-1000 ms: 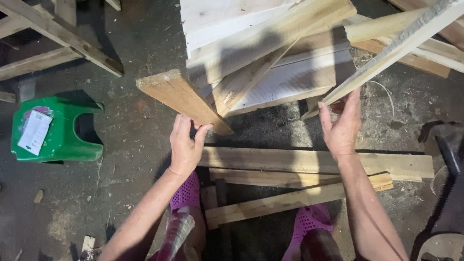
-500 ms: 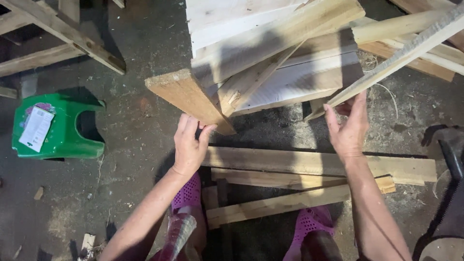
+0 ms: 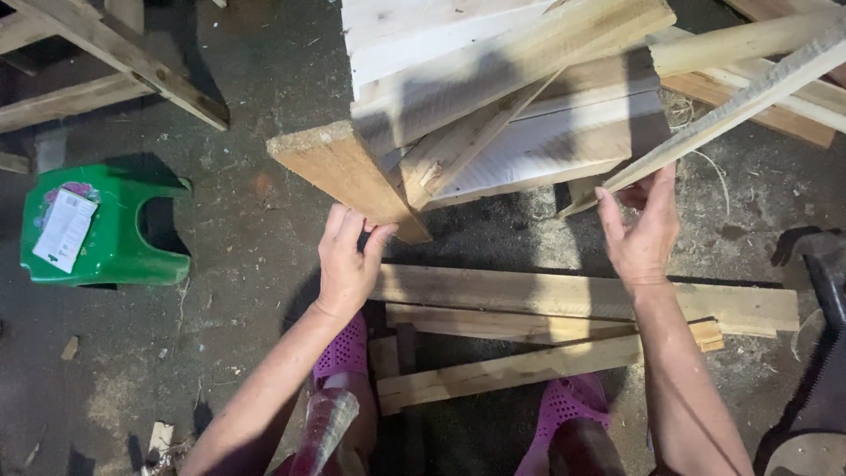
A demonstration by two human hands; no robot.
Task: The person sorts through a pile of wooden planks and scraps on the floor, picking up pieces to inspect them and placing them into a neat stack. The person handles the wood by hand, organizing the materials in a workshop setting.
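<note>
Presently, left hand [image 3: 348, 264] grips the thick plank [image 3: 348, 181] — right hand [image 3: 643, 234] clasps the thin slat [image 3: 723, 115]; hands well apart.

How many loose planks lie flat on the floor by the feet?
3 visible: long plank farthest from the feet, middle plank partly under it, angled plank nearest the feet. Others may be hidden.

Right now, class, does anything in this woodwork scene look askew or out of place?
Yes. The wooden structure is tipped: its thick plank juts out at an angle under the left hand, and the right hand is at a slanting thin strip. A green plastic stool lies overturned on the floor.
</note>
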